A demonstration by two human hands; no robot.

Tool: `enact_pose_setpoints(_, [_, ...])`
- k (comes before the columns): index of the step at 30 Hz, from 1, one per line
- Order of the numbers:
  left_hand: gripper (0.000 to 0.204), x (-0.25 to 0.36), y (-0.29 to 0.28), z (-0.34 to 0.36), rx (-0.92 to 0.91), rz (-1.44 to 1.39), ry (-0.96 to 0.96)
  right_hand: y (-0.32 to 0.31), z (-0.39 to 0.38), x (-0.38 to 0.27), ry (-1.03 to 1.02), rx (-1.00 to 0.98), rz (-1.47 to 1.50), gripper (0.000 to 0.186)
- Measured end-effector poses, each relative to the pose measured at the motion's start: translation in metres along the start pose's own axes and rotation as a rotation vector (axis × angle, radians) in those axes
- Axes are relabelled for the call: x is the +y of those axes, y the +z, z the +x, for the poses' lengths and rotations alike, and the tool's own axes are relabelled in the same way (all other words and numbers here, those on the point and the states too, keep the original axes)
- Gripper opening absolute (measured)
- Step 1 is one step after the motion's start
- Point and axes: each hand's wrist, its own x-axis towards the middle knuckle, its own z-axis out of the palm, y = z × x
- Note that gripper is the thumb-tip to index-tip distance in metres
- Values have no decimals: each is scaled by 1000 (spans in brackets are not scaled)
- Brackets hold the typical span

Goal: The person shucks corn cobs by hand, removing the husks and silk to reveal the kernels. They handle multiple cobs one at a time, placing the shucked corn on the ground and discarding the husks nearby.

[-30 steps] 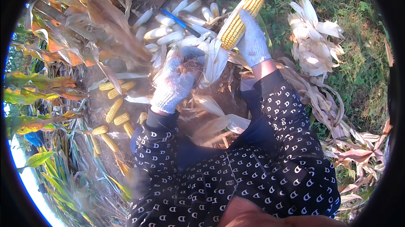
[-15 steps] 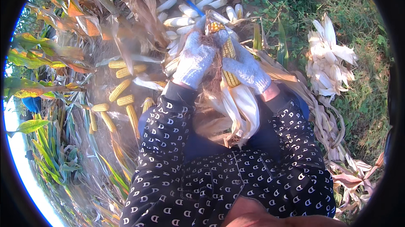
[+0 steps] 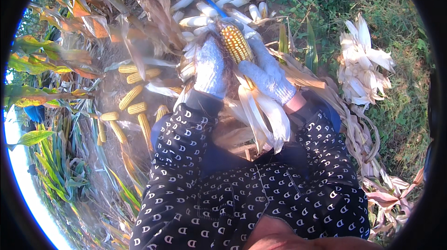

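Observation:
An ear of corn (image 3: 236,44) with bare yellow kernels is held tilted in front of me, its tip pointing away. My right hand (image 3: 269,77), in a pale knitted glove, is closed round its lower part. Whitish husk leaves (image 3: 266,117) hang peeled back from the base, below that hand. On the other side of the ear, my left hand (image 3: 209,67), also gloved, is closed on brown corn silk (image 3: 228,66); its fingertips are partly hidden. Just beyond the hands lies a heap of ears still in pale husks (image 3: 196,21).
Several husked yellow cobs (image 3: 131,96) lie on the soil to the left. A blue-handled sickle (image 3: 215,8) with a dark curved blade rests on the far heap. Dry corn stalks (image 3: 156,6) stand at far left. A bundle of dry husks (image 3: 363,64) lies on grass at right.
The ear has been turned so its broad kernel side now shows, and its upper part is more exposed. My left hand has drawn slightly away from it. The husk leaves have swung to the right.

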Motion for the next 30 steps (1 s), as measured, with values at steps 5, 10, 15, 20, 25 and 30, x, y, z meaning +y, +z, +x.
enact_pose_setpoints(5, [31,5,4,6,103,471,28,6,-3,7,-6,-25,225,73])
enact_pose_setpoints(10, [29,10,20,6,120,251,23,9,-2,13,88,-81,461,73])
enact_pose_setpoints(15, [41,12,31,3,137,327,40,6,-4,10,87,-77,298,73])
enact_pose_setpoints(20, [39,10,12,5,150,262,-31,11,-7,9,-55,-4,125,74])
enact_pose_setpoints(25, [34,7,-7,12,160,234,4,15,-4,12,-108,-9,119,70])
enact_pose_setpoints(30, [24,9,-3,12,318,-95,-94,14,0,11,-188,68,-75,66])
